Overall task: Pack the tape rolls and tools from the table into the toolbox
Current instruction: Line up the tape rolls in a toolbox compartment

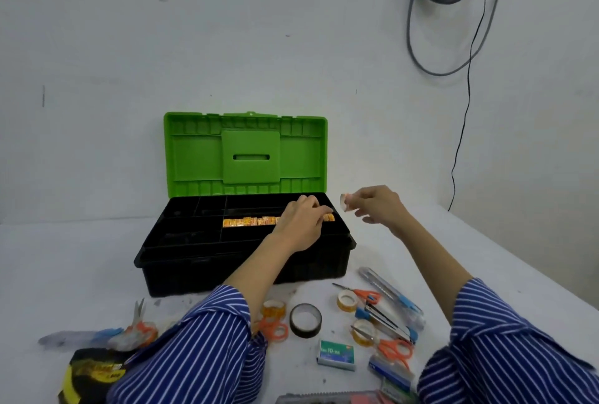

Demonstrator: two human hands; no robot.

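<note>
An open toolbox (246, 241) stands on the bench (453, 241) against the wall, its lid (246, 150) upright behind a tray in which a row of small tape rolls (249, 221) lies in a middle compartment, the left hand (299, 220) resting over the row's right end. The right hand (377, 206) holds a small roll (344, 202) in the air just right of the toolbox. Before the toolbox lie a wide tape roll (305, 320), a staple box (336, 355) nearer the viewer, scissors (363, 294) and more rolls to the right, and another pair of scissors (141, 327) to the left.
</note>
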